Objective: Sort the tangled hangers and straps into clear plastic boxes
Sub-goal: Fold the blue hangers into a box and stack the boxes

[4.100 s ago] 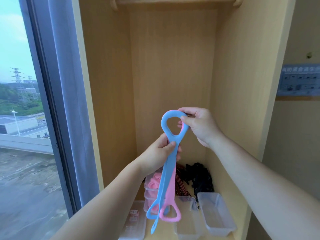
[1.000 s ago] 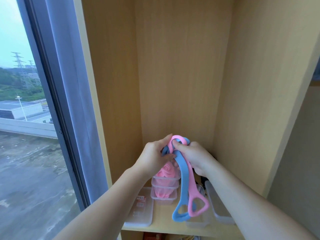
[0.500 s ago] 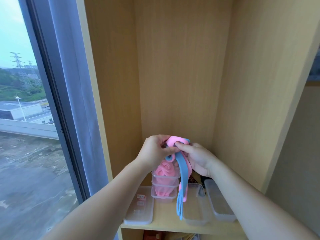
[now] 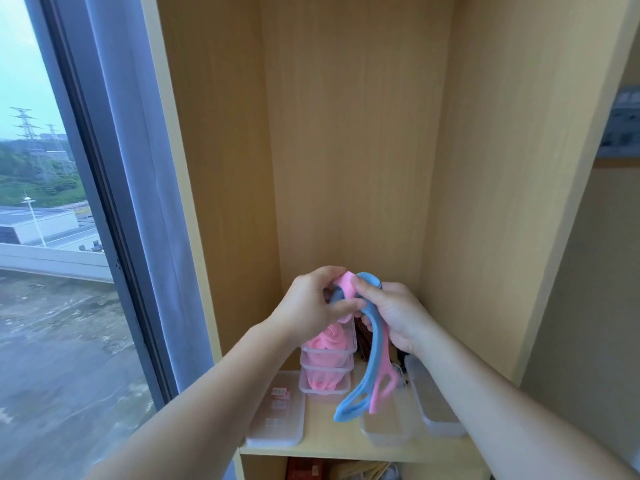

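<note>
Untangle/fold step: L hand [image 4: 308, 306] & R hand [image 4: 398, 317] together at 6 o'clock, both pinching blue strap [image 4: 376, 336] + pink strap [image 4: 347, 285], seemingly interlocked; next: separate, drop into empty box [image 4: 388, 433], 5 o'clock below.

We see soft, overcast daylight coming from the window [image 4: 41, 202] on the left, lighting the wooden cupboard [image 4: 346, 133] evenly with faint shadows. We notice wide-angle bending at the edges and slight softness throughout.
</note>
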Available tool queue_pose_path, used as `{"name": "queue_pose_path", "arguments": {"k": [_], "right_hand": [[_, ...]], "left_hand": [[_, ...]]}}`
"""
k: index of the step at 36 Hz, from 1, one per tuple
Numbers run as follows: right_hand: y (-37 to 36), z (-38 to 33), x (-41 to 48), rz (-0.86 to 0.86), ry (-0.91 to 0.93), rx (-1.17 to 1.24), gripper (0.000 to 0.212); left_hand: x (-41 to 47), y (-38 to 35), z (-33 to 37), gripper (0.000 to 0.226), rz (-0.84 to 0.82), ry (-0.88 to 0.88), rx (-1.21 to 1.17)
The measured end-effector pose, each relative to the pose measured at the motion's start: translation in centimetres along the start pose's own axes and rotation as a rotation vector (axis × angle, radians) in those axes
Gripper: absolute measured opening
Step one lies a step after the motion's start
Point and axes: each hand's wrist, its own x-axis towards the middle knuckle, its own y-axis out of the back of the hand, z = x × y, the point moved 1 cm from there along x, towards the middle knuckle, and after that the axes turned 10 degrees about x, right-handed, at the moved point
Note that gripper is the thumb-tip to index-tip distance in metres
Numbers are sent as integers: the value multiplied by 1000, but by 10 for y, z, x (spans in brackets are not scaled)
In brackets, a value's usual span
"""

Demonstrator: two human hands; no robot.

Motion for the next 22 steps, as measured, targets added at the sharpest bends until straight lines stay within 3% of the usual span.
{"name": "queue_pose_path", "arguments": {"k": [3,6,9,11,13,15,19,22], "right_hand": [[3,-8,-3,-95,28,-142,29],[0,-15,-6,-154,26,-226,28],[-1,-15,-5,-103,3,-193,30],[-2,-12,-1,-52,-50,-148,46],[-3,-12,-2,-21,-104,-166,61],[-3,-12,-4,-26,-138,-187,62],[-8,-10,-5,-30,-96,-184,65],[-14,-9,-6,34,22,-291,48]], "left_hand": [[1,13,3,35,-207,123,-160],[-1,19,5,24,-326,119,-274],[-2,13,7,13,-151,83,-180],[-2,7,6,7,-13,45,-112],[-3,3,5,18,87,-3,-40],[-5,3,2,27,138,-52,75],[-4,0,-3,15,221,-178,287],[-2,-2,-4,17,214,-218,314]]}}
